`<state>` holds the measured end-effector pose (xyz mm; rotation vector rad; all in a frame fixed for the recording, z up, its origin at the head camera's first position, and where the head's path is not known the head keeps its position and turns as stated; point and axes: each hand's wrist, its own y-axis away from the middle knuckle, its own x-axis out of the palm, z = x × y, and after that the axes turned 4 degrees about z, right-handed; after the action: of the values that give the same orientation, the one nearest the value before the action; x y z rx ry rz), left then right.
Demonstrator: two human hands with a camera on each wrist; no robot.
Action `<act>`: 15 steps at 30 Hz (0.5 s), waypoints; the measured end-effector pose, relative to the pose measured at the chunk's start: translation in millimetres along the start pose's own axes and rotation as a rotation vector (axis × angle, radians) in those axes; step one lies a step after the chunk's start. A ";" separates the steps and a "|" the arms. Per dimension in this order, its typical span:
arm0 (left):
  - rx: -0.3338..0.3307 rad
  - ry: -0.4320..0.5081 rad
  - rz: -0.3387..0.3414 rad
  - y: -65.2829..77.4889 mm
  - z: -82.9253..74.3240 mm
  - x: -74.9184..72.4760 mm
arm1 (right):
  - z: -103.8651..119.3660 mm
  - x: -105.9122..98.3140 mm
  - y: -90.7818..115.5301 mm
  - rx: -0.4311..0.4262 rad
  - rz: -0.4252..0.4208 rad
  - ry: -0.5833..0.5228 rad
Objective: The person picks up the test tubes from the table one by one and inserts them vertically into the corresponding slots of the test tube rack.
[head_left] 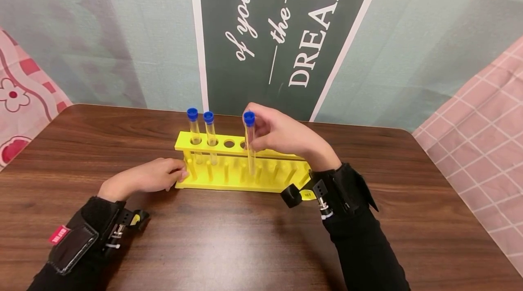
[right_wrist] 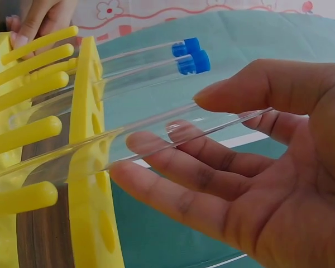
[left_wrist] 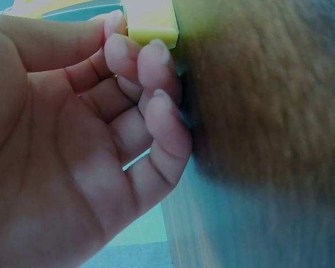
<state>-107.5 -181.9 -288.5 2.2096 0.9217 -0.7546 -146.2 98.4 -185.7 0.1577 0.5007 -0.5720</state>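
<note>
A yellow test tube rack (head_left: 229, 186) stands on the table, with holes along its upper bar and a row of pegs below. My left hand (head_left: 153, 175) pinches the rack's left end between thumb and fingertips; the left wrist view shows the yellow corner (left_wrist: 153, 28) there. In my right hand (head_left: 282, 132) is a clear test tube (head_left: 250, 141) with a blue cap, held between thumb and fingers. That tube stands nearly upright and appears in front of the upper bar, its lower end near the pegs. Two blue-capped tubes (right_wrist: 139, 72) sit in holes at the left.
The brown wooden table (head_left: 229, 245) extends around the rack. A green and grey cloth with lettering (head_left: 282, 32) hangs behind it. Pink patterned cloth (head_left: 490, 136) borders the right side, and a flowered one (head_left: 24, 100) the left.
</note>
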 end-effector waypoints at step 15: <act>-0.009 0.002 0.005 -0.8 0.4 -0.2 | 13.6 -8.9 -3.7 0.043 0.032 0.011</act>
<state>-108.3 -181.8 -288.9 2.2046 0.9185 -0.7447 -149.1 95.8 -169.5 0.2096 0.4955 -0.5511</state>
